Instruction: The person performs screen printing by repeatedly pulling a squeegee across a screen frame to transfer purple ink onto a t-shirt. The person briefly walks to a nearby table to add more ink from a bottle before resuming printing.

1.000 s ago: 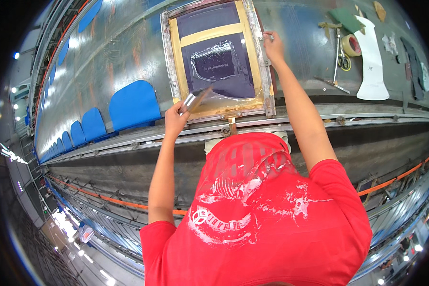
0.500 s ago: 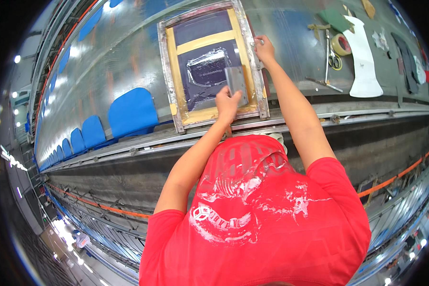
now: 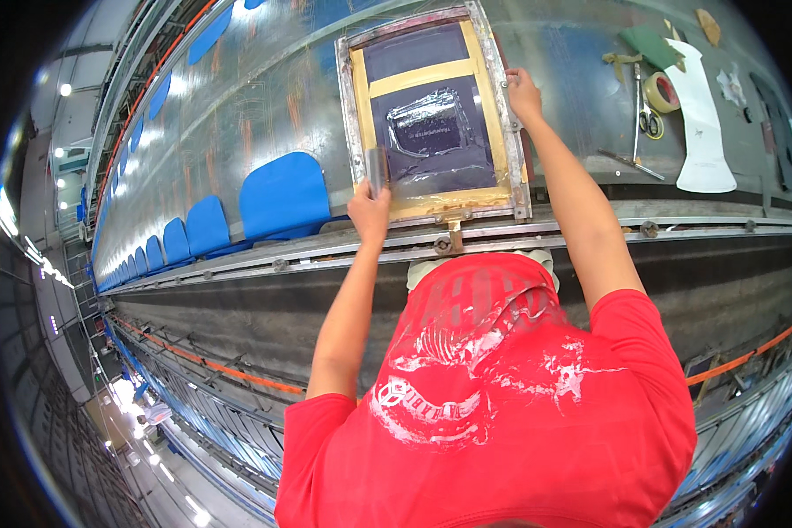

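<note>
A screen printing frame (image 3: 357, 141) lies on the long table in front of me, its dark mesh bordered with yellow tape. Wet shine covers the outlined shape in the mesh's middle. My left hand (image 3: 370, 213) is closed around the lower end of a grey squeegee (image 3: 377, 167), which stands at the left side of the mesh, next to the frame's left bar. At the frame's right bar, my right hand (image 3: 524, 97) is closed on its outer edge; the fingertips are partly hidden.
Blue cut panels (image 3: 283, 195) run in a row to the left along the table edge. To the right lie a white panel (image 3: 702, 141), a tape roll (image 3: 661, 91), scissors (image 3: 650, 123) and a green piece (image 3: 649, 47). A metal rail (image 3: 317, 253) borders the near edge.
My left hand has carried the squeegee across the mesh from its right side to its left side. My right hand stays at the frame's right bar. The whole view has shifted slightly.
</note>
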Tool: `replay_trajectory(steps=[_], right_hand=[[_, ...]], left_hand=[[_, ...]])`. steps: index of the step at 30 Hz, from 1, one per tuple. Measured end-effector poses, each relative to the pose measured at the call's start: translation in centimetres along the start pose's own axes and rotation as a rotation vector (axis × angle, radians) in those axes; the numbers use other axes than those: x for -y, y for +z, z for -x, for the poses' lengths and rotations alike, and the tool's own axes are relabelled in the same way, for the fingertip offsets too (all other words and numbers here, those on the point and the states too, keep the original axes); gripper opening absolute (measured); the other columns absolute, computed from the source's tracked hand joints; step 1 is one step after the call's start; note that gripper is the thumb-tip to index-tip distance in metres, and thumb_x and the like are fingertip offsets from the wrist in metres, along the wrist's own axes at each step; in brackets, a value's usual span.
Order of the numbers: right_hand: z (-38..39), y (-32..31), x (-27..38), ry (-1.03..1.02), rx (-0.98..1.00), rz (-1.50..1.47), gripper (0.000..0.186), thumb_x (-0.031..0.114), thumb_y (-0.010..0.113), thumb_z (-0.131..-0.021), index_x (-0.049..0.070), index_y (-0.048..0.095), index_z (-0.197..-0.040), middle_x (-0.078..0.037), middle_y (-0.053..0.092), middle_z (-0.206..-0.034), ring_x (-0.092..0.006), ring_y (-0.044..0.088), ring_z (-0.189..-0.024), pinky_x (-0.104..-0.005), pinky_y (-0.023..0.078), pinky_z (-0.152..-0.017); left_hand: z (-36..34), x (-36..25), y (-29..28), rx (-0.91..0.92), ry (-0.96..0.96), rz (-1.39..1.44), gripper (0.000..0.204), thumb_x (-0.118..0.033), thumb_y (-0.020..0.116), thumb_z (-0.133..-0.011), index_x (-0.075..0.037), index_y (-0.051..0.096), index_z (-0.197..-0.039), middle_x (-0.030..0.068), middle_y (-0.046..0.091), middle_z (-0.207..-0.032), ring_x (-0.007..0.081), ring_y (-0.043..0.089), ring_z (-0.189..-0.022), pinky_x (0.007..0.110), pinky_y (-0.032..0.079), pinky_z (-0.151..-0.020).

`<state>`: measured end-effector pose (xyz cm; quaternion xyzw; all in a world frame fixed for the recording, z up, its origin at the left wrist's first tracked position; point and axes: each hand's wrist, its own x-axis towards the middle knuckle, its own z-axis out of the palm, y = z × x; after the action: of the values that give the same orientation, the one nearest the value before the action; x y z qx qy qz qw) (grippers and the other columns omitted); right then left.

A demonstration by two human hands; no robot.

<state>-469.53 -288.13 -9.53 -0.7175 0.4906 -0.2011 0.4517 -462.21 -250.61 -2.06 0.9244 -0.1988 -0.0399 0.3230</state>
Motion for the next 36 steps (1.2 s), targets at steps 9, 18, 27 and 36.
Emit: replay_trajectory(steps=[9,18,27,36], right_hand=[[1.9,-1.6,1.6,-0.108,-0.098,-0.061,0.022,0.028,0.057,-0.095,0.014,0.067,-0.108,-0.022,0.070,-0.092,-0.0406,0.067,-0.092,-0.0471,0.050,-0.083],[1.4,-1.0,0.5,-0.116,-0.131,0.036,0.023,0.028,0.055,-0.096,0.013,0.065,-0.111,-0.020,0.070,-0.094,-0.0407,0.066,-0.090,-0.0469,0.050,-0.081],[1.2,-0.5,0.1,-0.095,-0.127,0.019,0.022,0.029,0.054,-0.097,0.015,0.065,-0.109,-0.019,0.070,-0.091,-0.0408,0.066,-0.090,-0.0464,0.050,-0.078],[1.4,-0.2,0.0,-0.152,-0.126,-0.004,0.022,0.028,0.056,-0.096,0.012,0.066,-0.108,-0.019,0.066,-0.074,-0.0400,0.064,-0.074,-0.0472,0.046,-0.068]], left_hand=[[-1.5,-4.0,-0.1,0.331,0.106,0.211,0.024,-0.014,0.072,-0.077,-0.001,0.068,-0.096,-0.0019,0.048,-0.063,0.0070,0.042,-0.061,0.028,0.038,-0.056],[-10.4,-4.3,2.0,0.977,0.176,-0.022,0.038,-0.022,0.077,-0.069,-0.001,0.070,-0.100,0.0162,0.070,-0.084,0.0259,0.065,-0.077,0.036,0.050,-0.074],[-17.7,-5.5,6.7,1.607,0.144,-0.112,0.041,-0.017,0.084,-0.063,0.000,0.072,-0.098,0.0108,0.075,-0.094,0.0174,0.067,-0.091,0.033,0.049,-0.087],[-17.6,-7.9,8.1,0.224,0.485,-0.410,0.030,-0.013,0.072,-0.074,-0.017,0.076,-0.104,0.0064,0.074,-0.090,0.0291,0.069,-0.081,0.042,0.052,-0.071]])
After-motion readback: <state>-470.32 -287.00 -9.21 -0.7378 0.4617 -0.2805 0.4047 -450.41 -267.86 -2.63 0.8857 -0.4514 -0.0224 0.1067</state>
